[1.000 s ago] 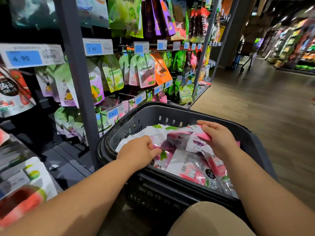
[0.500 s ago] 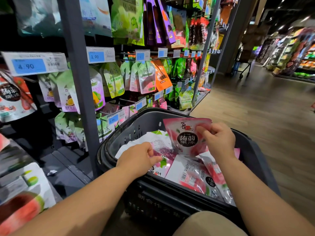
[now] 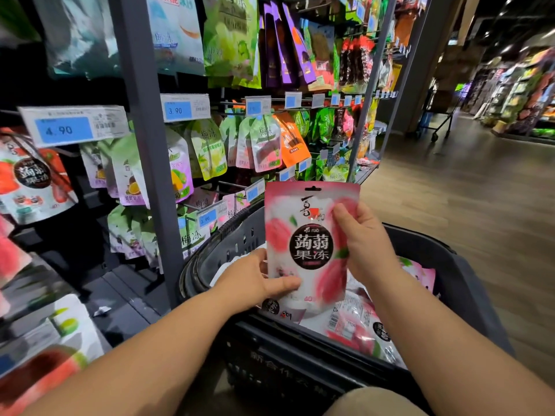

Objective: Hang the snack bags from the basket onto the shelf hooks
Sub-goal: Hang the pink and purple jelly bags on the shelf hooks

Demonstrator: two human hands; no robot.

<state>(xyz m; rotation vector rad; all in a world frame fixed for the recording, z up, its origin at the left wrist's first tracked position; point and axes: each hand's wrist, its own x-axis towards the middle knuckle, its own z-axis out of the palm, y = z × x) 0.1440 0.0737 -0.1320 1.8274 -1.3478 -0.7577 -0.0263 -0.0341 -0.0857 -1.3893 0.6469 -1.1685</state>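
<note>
A pink and white snack bag (image 3: 309,235) with a black round label stands upright above the dark basket (image 3: 462,283). My left hand (image 3: 255,280) pinches its lower left corner, thumb across the front. My right hand (image 3: 360,241) grips its right edge. A hang hole shows at the bag's top. More snack bags (image 3: 354,325) lie in the basket. Shelf hooks (image 3: 231,185) with hanging bags run along the rack to the left and behind.
A grey shelf upright (image 3: 144,151) stands just left of the basket. Price tags (image 3: 73,126) stick out on the hook ends. Red-labelled bags (image 3: 30,178) hang at far left. A wooden aisle floor (image 3: 468,199) stretches right, with a trolley (image 3: 435,127) far back.
My right hand lifted the pink bag out of the basket and turned it upright. My left hand left the bags in the basket and took hold of its lower corner.
</note>
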